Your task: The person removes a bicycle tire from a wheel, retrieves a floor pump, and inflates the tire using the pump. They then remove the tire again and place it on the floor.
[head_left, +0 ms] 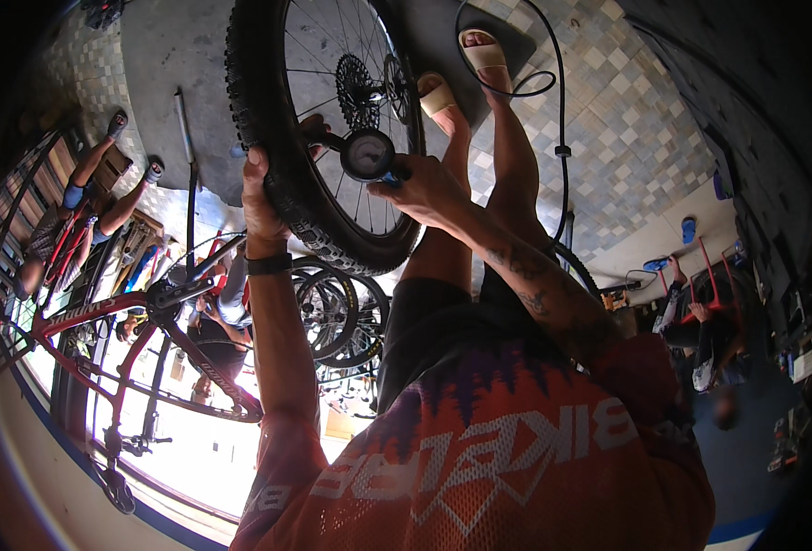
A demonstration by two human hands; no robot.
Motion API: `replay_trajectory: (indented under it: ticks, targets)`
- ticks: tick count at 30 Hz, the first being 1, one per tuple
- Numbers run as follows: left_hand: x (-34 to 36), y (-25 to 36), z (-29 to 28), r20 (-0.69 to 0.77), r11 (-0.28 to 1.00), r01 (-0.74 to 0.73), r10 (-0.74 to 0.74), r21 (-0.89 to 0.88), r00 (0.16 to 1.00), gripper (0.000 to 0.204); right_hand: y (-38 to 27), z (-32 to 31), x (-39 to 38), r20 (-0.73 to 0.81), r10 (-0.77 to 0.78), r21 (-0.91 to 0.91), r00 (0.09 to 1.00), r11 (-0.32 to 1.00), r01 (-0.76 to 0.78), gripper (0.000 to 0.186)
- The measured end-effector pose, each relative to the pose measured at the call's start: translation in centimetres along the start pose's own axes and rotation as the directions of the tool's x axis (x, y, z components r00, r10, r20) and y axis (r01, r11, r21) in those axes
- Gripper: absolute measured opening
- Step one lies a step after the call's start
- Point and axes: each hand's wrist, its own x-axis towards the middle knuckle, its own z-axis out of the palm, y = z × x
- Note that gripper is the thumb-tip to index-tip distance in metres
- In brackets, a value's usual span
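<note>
A bicycle wheel (252, 83) with a knobby black tyre stands in front of me, with a cassette (352, 96) and a brake disc (397, 89) at its hub. My left hand (264, 204) is wrapped round the tyre from the left, thumb outside and fingertips showing inside the rim. My right hand (424, 191) is closed on a tyre inflator with a round dial gauge (367, 154). From the gauge a short black stem reaches toward the rim, beside my left fingertips. Whether it sits on the valve, I cannot tell.
A black hose (562, 101) loops over the tiled floor (608, 138) by my sandalled feet. Left of me hangs a red bicycle frame (94, 317); several wheels (328, 308) stand behind. People sit at the far left and at the right. A long tube (184, 124) lies beyond.
</note>
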Motion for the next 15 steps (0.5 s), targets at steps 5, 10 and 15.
replay_trajectory:
  ticks: [5, 10, 15]
  targets:
    - [-0.4, 0.1, 0.1, -0.046, 1.0, 0.008, -0.007, 0.029, 0.999, 0.109, -4.4, -1.7, -0.3, -0.099, 0.075, 0.014, 0.992, 0.997, -0.074, 0.044]
    - [-0.2, -0.2, 0.1, 0.007, 1.0, -0.005, 0.005, 0.018, 1.0, 0.108, -5.5, -2.4, -0.7, -0.136, 0.076, -0.056, 0.988, 0.995, -0.084, 0.041]
    - [-0.3, -0.4, 0.0, -0.011, 1.0, 0.006, -0.006, 0.011, 1.0, 0.106, -6.2, -3.0, -1.2, -0.116, 0.134, -0.043, 0.984, 0.989, -0.14, 0.027]
